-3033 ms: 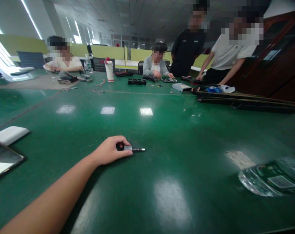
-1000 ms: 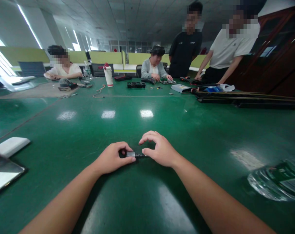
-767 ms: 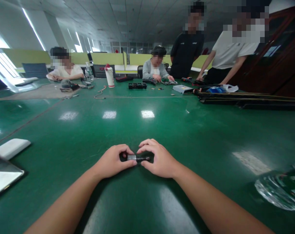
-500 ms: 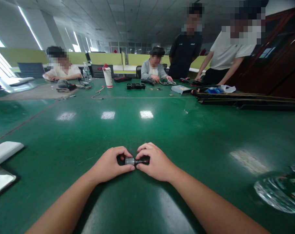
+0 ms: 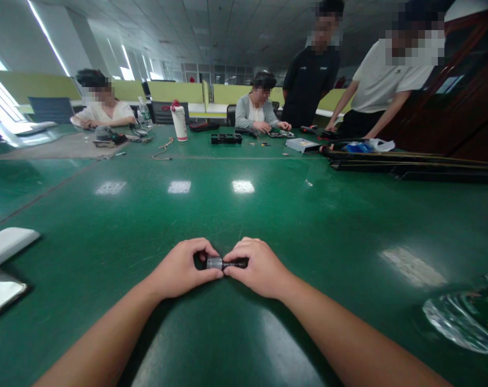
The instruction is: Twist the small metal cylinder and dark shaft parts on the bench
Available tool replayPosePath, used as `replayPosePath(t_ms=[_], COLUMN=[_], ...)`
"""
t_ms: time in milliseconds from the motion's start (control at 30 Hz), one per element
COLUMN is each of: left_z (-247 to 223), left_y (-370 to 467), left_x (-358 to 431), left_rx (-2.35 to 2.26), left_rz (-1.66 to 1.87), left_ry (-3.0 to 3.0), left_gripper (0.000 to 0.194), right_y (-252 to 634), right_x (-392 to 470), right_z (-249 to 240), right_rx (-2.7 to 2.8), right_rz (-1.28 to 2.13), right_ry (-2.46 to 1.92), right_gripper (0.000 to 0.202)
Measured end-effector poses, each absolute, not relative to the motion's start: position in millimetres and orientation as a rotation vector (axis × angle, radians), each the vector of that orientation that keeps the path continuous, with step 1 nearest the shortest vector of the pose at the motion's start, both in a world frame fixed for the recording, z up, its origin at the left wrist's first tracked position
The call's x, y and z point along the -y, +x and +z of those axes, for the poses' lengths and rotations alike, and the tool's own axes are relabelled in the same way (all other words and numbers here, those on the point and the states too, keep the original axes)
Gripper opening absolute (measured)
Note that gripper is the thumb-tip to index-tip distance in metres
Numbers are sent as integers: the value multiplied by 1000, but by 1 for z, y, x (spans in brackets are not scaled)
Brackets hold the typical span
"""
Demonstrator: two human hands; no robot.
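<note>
A small metal part lies between my hands just above the green tabletop or on it; I cannot tell which. Its left end is a grey cylinder [image 5: 214, 263], and a thin, dark ridged shaft [image 5: 238, 263] runs out to the right. My left hand [image 5: 185, 270] is closed round the cylinder, thumb below and fingers above. With thumb and fingertips, my right hand [image 5: 258, 267] pinches the shaft close to where it meets the cylinder. The curled fingers hide parts of both ends.
On the green table [image 5: 203, 212], a white case-like object [image 5: 10, 244] and a phone-like device [image 5: 2, 295] lie left. A clear plastic bottle [image 5: 465, 322] lies right. Across the table are a white tumbler [image 5: 179, 122], a black part [image 5: 226, 138], long dark strips [image 5: 413, 166] and several people.
My right fingertips have moved slightly left and closed in nearer the grey cylinder. The left hand keeps its hold. The whole view has shifted a little.
</note>
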State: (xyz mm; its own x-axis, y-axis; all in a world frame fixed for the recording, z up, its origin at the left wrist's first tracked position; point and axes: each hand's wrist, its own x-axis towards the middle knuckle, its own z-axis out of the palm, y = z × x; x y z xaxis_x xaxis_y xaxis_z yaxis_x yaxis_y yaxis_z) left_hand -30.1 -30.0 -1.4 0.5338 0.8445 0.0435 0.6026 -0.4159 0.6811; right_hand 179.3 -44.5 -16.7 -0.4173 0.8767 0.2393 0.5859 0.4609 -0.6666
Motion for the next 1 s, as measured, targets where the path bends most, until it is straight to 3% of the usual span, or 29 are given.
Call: replayPosePath(t_ms=[1000], left_z=[4], left_y=[-29], left_x=[31], left_rx=[-1182], left_rz=[468], left_ry=[2181], left_gripper=[24], right_y=[192], right_x=[41], right_z=[-15], right_rx=[2150], right_rz=[650], right_ry=[-1247], right_gripper=[11])
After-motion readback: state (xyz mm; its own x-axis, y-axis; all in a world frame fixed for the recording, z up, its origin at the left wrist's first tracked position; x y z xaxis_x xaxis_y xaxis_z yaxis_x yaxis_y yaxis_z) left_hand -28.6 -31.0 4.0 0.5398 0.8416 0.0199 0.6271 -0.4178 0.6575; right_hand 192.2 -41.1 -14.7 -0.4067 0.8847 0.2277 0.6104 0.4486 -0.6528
